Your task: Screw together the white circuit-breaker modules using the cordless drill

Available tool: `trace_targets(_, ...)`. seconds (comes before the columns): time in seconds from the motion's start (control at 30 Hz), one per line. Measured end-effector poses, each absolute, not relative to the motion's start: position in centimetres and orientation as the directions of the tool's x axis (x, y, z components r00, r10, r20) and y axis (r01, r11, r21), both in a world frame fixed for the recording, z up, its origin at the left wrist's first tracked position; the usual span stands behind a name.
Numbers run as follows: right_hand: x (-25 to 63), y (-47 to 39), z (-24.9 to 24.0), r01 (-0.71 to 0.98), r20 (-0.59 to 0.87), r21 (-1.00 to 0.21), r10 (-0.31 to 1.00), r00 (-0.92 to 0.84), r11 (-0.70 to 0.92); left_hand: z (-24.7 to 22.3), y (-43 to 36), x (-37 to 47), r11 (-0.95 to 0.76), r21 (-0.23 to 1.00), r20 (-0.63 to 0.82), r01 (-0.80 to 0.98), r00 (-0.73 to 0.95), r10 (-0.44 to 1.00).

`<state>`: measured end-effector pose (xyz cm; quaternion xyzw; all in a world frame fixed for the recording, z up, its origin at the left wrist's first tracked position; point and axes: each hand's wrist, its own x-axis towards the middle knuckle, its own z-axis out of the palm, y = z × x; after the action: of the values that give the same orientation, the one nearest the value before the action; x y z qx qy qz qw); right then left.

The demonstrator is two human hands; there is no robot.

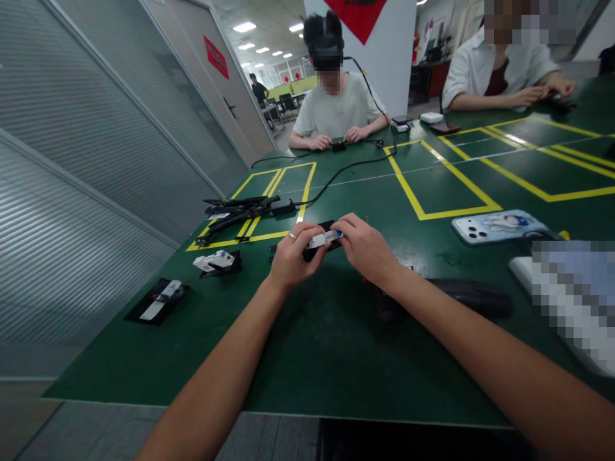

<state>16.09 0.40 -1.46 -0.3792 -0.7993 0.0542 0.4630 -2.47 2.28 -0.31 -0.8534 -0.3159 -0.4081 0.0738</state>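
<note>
From my remote seat I see the white strip (318, 239) near the centre of the frame, above the green surface (269, 358). The left hand (294, 257) has its fingers and thumb closed on the strip's left part; the right hand (362, 248) pinches its right end, by a blue patch. A dark flat piece (328, 225) shows behind it — whether the two are joined, I cannot tell. I judge the strip light and stiff, perhaps smooth enough to slip, its small parts maybe fragile — I'd favour a gentle grip at both ends. Toward the left of the frame lie a white block (211, 261) and a black sheet (142, 308); at right, a phone (502, 226).
</note>
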Motion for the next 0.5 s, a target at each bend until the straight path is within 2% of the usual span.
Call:
trace_targets(0.17, 16.3, 0.5, -1.1, 0.496, 0.74, -0.485, 0.64, -0.206, 0.72, 0.1, 2.3, -2.6, -0.751, 0.146, 0.735, 0.644, 0.437, 0.518)
trace_targets(0.33, 16.2, 0.5, -0.9, 0.421, 0.774, -0.57, 0.633, -0.011, 0.705, 0.9, 3.3, -3.9, -0.671, 0.142, 0.743, 0.728, 0.37, 0.558)
trace_targets(0.5, 16.0, 0.6, -1.1, 0.446, 0.757, -0.587, 0.653, 0.008, 0.676, 2.9, 2.3, -6.5, -0.46, 0.163, 0.782, 0.873, 0.17, 0.599)
